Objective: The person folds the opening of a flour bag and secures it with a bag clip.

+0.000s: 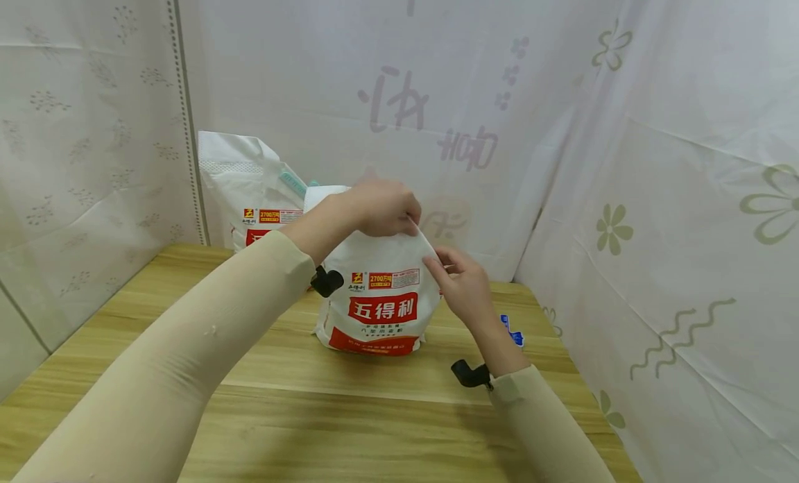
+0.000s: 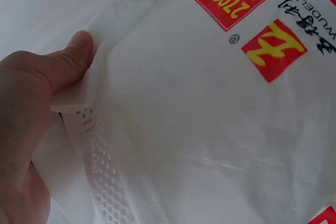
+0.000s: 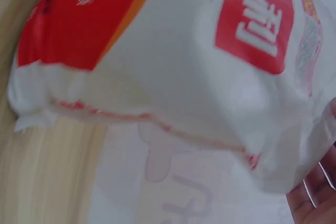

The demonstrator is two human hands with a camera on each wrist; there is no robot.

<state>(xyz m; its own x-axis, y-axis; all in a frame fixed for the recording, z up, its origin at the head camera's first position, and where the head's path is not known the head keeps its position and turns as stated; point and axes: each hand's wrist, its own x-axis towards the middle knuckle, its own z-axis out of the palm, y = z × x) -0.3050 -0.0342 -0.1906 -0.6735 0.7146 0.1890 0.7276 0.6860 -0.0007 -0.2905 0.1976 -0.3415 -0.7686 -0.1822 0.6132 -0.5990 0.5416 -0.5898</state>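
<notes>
A white flour bag [image 1: 383,254] with red and yellow print stands upright on the wooden table. My left hand [image 1: 387,209] grips its top edge; in the left wrist view the thumb presses on the folded white material beside a band of mesh [image 2: 107,177]. Lower down the bag's right upper edge, my right hand [image 1: 465,285] pinches the material between thumb and fingers. The right wrist view shows the bag's side seam and the right hand's fingers [image 3: 304,198] behind its corner.
Behind and to the left stands a second, similar flour bag [image 1: 231,184], with a teal strip-shaped item [image 1: 293,183] at its right side. A small blue-and-white object [image 1: 513,332] lies on the table [image 1: 324,427] at right. Patterned white cloth [image 1: 686,212] hangs around the table.
</notes>
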